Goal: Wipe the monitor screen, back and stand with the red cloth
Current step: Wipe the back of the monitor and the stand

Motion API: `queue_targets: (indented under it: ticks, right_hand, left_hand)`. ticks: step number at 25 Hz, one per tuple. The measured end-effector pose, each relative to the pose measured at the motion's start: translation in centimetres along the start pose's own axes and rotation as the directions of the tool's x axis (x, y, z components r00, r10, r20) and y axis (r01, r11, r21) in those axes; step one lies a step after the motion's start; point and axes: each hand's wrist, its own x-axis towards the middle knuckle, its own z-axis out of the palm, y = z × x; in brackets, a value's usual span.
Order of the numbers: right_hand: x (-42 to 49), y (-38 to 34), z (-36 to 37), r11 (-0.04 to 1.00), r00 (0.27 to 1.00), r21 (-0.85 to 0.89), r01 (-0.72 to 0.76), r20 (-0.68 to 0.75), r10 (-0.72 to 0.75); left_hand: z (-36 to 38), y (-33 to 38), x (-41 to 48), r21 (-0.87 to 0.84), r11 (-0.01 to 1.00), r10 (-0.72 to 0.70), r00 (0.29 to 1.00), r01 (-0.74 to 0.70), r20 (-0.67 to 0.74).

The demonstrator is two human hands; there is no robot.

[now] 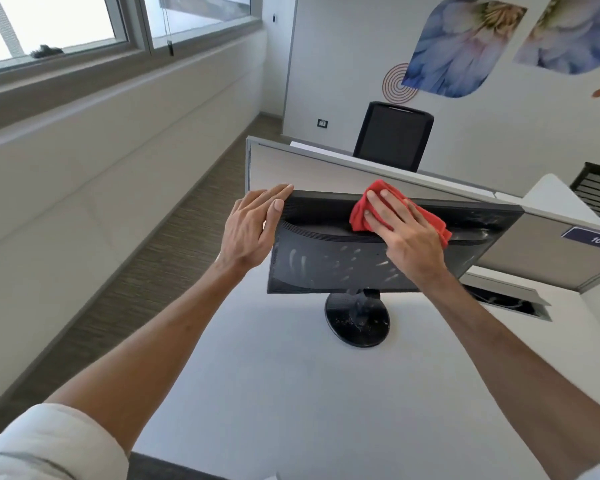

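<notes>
— where's the monitor (326, 261) sitting?
— centre of the frame, on the white desk (291, 393), its black back turned toward the person. the round stand (357, 322) is just below it, speckled with dust.
— and the red cloth (359, 216)?
— up at the top of the back, a little right of centre, flattened under the right hand (402, 230). the fingers lie straight over it, pressing it to the plastic, not curled round it.
— the left hand (253, 230)?
— laid flat against the monitor's upper left corner, fingers straight. the two hands are well apart.
— anything behind?
— a grey partition (309, 171) right behind the monitor, and a black chair (394, 136) beyond it, upper middle.
</notes>
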Motion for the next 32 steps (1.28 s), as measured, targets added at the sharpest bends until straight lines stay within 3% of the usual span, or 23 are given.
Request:
queue_targets:
  ticks: [3,6,9,16,21,26,29,32]
  right_hand:
    - [-1.2,0.1,-0.9,0.991,0.989,0.082,-0.102,-0.101,0.110]
    - [2.3,-2.9,-1.5,0.988,0.989,0.140,0.063,-0.144,-0.043]
    - [5.1,-5.6,-0.4,0.971,0.987,0.180,0.155,-0.079,-0.143]
    - [2.8,-0.8,0.6,0.960,0.999,0.277,-0.024,-0.030,0.034]
    - [-2.7,6.6,1.6,0.975,0.993,0.203,-0.095,-0.050,0.107]
    - [-2.7,7.1,0.2,0.985,0.980,0.136,0.104,-0.184,-0.078]
    - [1.4,2.3,-0.1,0.950,0.929,0.060,0.307,-0.237,-0.286]
    - [3.8,0.1,1.2,0.901,0.876,-0.093,0.425,-0.208,-0.435]
  left_hand:
    - [0.4,0.9,0.6,0.007,1.000,-0.017,0.998,0.018,-0.061]
    - [1.4,3.0,1.9,0.006,1.000,-0.008,1.000,0.008,0.016]
    - [3.0,4.9,2.1,-0.022,0.996,-0.083,0.997,0.083,0.012]
    - [3.7,3.5,1.4,0.058,0.996,-0.060,0.998,0.062,-0.032]
    - [4.5,4.2,1.9,0.081,0.991,-0.101,0.993,0.106,-0.068]
    - [4.8,5.6,2.0,0.129,0.981,-0.134,0.986,0.146,-0.098]
    - [5.0,6.7,2.7,0.147,0.984,-0.107,0.994,0.105,0.007]
    - [5.0,6.6,2.6,0.112,0.991,-0.082,0.996,0.079,0.027]
